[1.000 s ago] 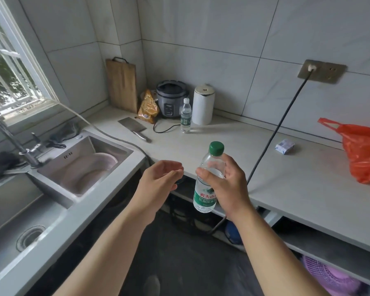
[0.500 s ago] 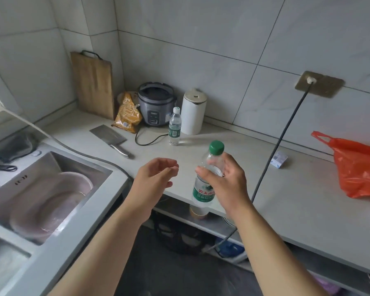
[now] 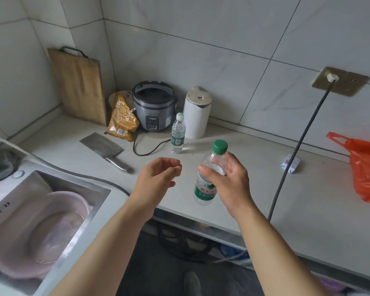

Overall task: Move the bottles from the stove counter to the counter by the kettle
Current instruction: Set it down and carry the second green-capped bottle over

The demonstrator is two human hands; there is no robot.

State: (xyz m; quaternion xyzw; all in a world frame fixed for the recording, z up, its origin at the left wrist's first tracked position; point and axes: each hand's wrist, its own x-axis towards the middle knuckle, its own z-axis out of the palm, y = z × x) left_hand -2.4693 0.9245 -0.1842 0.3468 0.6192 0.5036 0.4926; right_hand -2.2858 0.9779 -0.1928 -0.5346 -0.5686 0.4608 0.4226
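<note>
Right hand [image 3: 229, 182]: wrapped around green-capped water bottle [image 3: 209, 174], held above the counter [image 3: 254, 167].
Left hand [image 3: 158, 178]: empty, fingers loosely curled.
Second bottle [image 3: 177, 133]: upright, seemingly touching white kettle [image 3: 197, 113].

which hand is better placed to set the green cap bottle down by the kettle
Right. The right hand already grips the green-capped bottle above the counter, with the kettle and the other bottle just beyond. The left hand is empty.
</note>
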